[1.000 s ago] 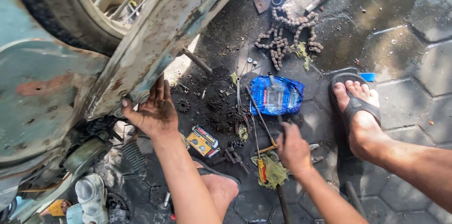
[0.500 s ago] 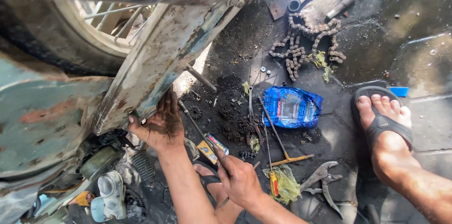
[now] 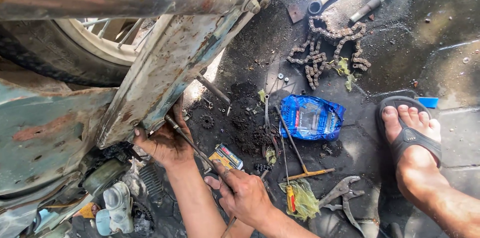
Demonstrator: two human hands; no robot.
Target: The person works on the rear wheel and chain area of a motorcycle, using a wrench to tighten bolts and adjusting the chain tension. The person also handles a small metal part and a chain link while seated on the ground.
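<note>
My left hand (image 3: 167,143), black with grease, presses against the lower edge of a rusty blue-grey motorcycle frame (image 3: 165,68). My right hand (image 3: 245,195) grips a thin metal rod tool (image 3: 187,140) whose tip reaches up to the frame edge next to my left fingers. The engine parts (image 3: 110,183) sit below the frame at lower left. The rear wheel (image 3: 75,48) shows behind the frame.
On the oily ground lie a drive chain (image 3: 327,48), a blue plastic packet (image 3: 312,117), a small sprocket (image 3: 207,121), a yellow box (image 3: 226,157), a screwdriver (image 3: 289,193), pliers (image 3: 342,195) and metal tubes (image 3: 367,7). My sandalled foot (image 3: 410,138) rests at right.
My right hand has come from the tools on the ground toward the frame, now holding the rod with its tip at my left hand. The view has shifted closer.
</note>
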